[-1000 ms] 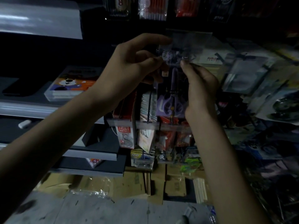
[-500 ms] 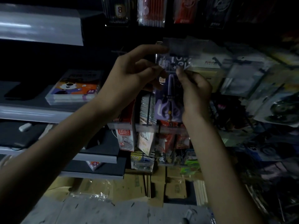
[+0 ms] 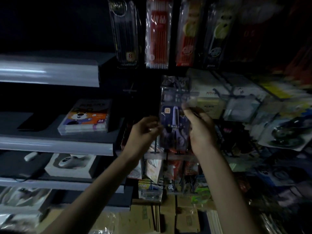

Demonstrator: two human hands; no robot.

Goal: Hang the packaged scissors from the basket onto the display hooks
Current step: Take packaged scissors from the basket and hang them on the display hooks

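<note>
Two things have shifted in the last second. Both of my grips have come down the purple-backed clear blister pack of scissors (image 3: 174,125). A second ago they pinched it near its top card. Now the left grip (image 3: 143,132) sits at the lower left edge and the right grip (image 3: 200,130) at the right edge, about level with the blades. The view has also tipped up, so the red packets of pencils (image 3: 158,36) on the row above now fill the top of the picture.

The pack hangs upright in front of the rack, between the two grips. Its top is lifted into the row of hanging goods, just left of the pale boxed packets (image 3: 209,98). That top is smeared by motion, and I cannot make out the hook or the hang hole, so I cannot say it is threaded. My reading is that it has gone on, or is about to, and I am steadying it.

On the right grip, thumb and forefinger pinch the pack's right edge. On the left grip, the fingers are curled against the left edge, but I cannot tell whether they pinch it or only touch. The basket is out of view. I would confirm the pack hangs by itself before letting go.
</note>
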